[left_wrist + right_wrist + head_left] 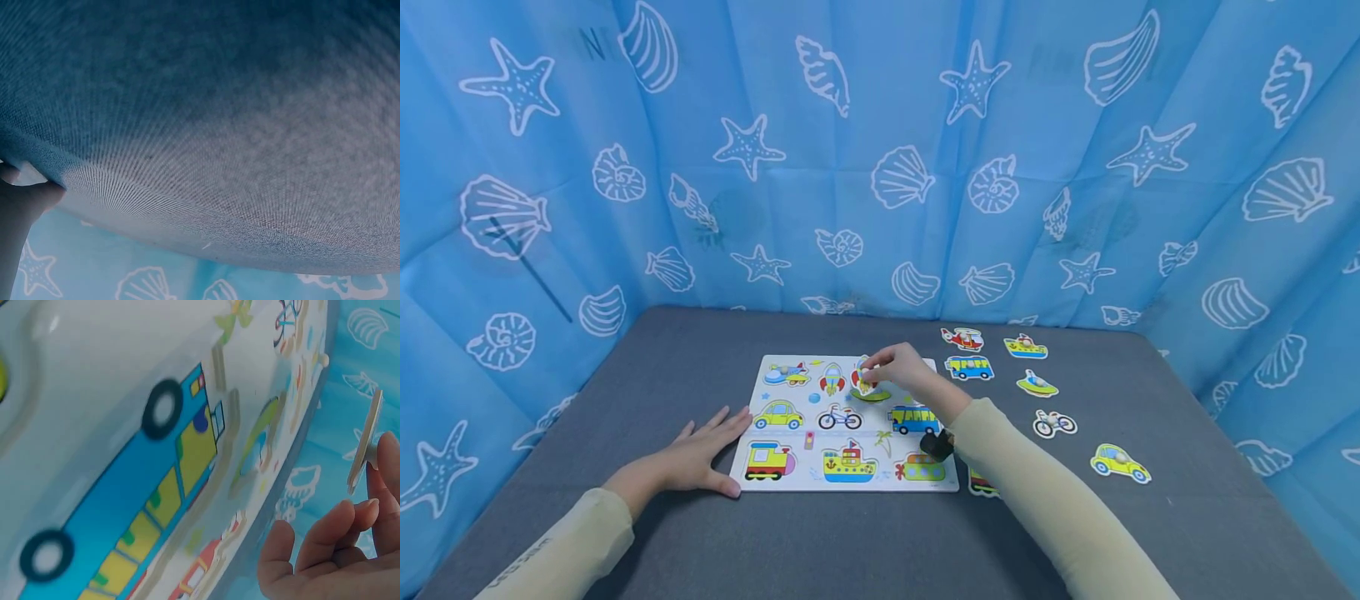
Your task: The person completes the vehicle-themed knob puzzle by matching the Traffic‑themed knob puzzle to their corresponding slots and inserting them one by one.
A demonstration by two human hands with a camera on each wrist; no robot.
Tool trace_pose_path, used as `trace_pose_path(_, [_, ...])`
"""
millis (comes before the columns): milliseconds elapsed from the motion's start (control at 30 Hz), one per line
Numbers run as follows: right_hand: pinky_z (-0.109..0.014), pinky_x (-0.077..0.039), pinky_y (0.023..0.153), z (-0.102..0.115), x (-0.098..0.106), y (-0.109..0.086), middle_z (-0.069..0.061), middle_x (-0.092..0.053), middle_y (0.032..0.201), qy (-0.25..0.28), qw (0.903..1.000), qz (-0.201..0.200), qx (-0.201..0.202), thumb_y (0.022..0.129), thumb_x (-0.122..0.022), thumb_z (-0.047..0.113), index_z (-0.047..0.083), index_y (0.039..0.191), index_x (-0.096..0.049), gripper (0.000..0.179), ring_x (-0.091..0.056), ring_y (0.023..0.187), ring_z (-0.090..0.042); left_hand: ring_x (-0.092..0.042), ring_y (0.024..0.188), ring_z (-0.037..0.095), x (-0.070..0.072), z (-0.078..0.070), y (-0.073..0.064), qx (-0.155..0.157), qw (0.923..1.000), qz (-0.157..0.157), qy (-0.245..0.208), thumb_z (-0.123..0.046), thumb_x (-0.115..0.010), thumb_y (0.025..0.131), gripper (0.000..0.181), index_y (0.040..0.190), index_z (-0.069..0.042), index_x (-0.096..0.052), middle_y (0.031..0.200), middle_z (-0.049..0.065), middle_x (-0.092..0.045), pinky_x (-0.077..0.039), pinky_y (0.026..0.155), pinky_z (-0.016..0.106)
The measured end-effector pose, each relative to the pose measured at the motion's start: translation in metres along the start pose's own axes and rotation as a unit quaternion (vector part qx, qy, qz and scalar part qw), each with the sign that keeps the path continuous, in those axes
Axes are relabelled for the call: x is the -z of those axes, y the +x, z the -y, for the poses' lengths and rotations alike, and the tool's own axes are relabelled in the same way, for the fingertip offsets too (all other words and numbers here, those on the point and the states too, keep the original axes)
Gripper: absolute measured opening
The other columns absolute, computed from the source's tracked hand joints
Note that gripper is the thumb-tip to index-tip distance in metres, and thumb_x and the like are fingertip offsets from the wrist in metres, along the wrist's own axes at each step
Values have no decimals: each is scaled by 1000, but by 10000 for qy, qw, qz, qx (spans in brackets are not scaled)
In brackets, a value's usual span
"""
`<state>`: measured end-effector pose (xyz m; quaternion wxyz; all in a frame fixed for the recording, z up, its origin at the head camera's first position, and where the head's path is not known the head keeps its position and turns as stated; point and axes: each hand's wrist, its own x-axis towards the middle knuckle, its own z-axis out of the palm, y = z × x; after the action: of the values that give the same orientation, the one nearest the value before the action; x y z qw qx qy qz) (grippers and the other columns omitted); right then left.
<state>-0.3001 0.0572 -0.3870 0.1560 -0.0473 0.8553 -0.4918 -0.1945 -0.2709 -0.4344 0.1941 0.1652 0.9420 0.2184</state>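
My right hand [901,367] pinches a rocket puzzle piece [862,379] above the far part of a white vehicle puzzle board [810,477]. In the right wrist view the piece [362,450] is seen edge-on, raised off the board, its knob between thumb and finger. Beside it on the board is a matching rocket picture [832,379]. At the board's left edge my left hand [700,450] lies with fingers spread, fingertips touching the edge. Only part of that hand [25,203] shows in the left wrist view.
Loose pieces lie right of the board: a helicopter [962,338], a bus [970,367], a ship [1026,347], a speedboat [1037,384], a bicycle [1054,424] and a car [1120,462]. A train piece [981,484] is partly hidden under the right forearm. A blue curtain [865,108] hangs behind the grey table [692,358].
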Motion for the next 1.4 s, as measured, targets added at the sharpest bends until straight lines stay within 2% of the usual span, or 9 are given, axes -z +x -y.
trace_pose_path(167, [-38, -47, 81, 4, -10, 5, -7, -67, 90, -13, 10000, 33, -60, 87, -73, 9, 4, 100, -75, 13, -61, 87, -21, 0, 145, 44, 1, -2, -1, -35, 9999, 78, -57, -65, -75, 69, 119, 155, -6, -18, 161, 16, -12, 6, 105, 72])
trace_pose_path(300, [-36, -46, 78, 7, -17, 8, -6, -66, 89, -105, 9998, -3, -163, 87, -74, 11, 6, 97, -75, 11, -59, 87, -20, 1, 146, 43, 1, -2, -1, 6, 9999, 83, -59, -65, -75, 69, 119, 155, -6, -18, 161, 16, -12, 6, 105, 71])
trace_pose_path(600, [-40, -43, 90, 10, -33, 21, -5, -67, 87, -169, 9991, -10, -390, 86, -75, 13, 9, 93, -76, 8, -58, 96, -22, 0, 145, 45, 2, -5, -3, -14, 9999, 93, -102, -58, -78, 71, 116, 155, -5, -18, 160, 18, -13, 5, 104, 73])
trace_pose_path(767, [-40, -45, 93, 9, -41, 30, -5, -66, 93, -153, 9986, 19, -513, 85, -76, 12, 9, 92, -75, 8, -59, 98, -22, -2, 145, 45, 3, -7, -5, 3, 9999, 87, -104, -55, -79, 72, 114, 155, -5, -19, 161, 17, -13, 4, 104, 72])
trace_pose_path(867, [-38, -46, 90, 10, -45, 33, -5, -64, 100, -83, 9982, 39, -587, 85, -76, 10, 8, 92, -75, 7, -57, 99, -22, -1, 145, 45, 3, -8, -5, -10, 9999, 87, -109, -54, -79, 72, 114, 155, -5, -18, 161, 17, -13, 4, 104, 73])
trace_pose_path(967, [-36, -46, 80, 12, -48, 33, -6, -63, 104, -42, 9978, 71, -653, 85, -76, 9, 8, 92, -75, 8, -56, 97, -22, -1, 145, 45, 4, -8, -5, 8, 9999, 78, -100, -55, -79, 72, 114, 155, -5, -19, 161, 17, -13, 4, 105, 72])
trace_pose_path(1133, [-31, -45, 71, 13, -53, 39, -5, -64, 97, -102, 9973, 83, -726, 85, -76, 8, 7, 91, -74, 7, -56, 89, -20, -1, 145, 45, 4, -8, -4, 43, 9999, 82, -67, -56, -79, 71, 115, 155, -5, -18, 160, 17, -13, 4, 105, 71])
trace_pose_path(1267, [-31, -46, 72, 12, -57, 46, -5, -66, 91, -186, 9972, 46, -724, 84, -77, 8, 7, 88, -74, 5, -58, 86, -19, -1, 145, 45, 4, -8, -4, 36, 9999, 76, -65, -56, -79, 71, 115, 155, -5, -19, 160, 18, -13, 4, 105, 72])
trace_pose_path(1400, [-34, -47, 76, 12, -60, 52, -5, -64, 93, -222, 9962, -44, -842, 83, -77, 7, 7, 85, -73, 5, -57, 88, -20, -2, 145, 45, 3, -9, -5, 24, 9999, 76, -91, -55, -79, 71, 114, 155, -5, -19, 160, 17, -14, 4, 105, 72])
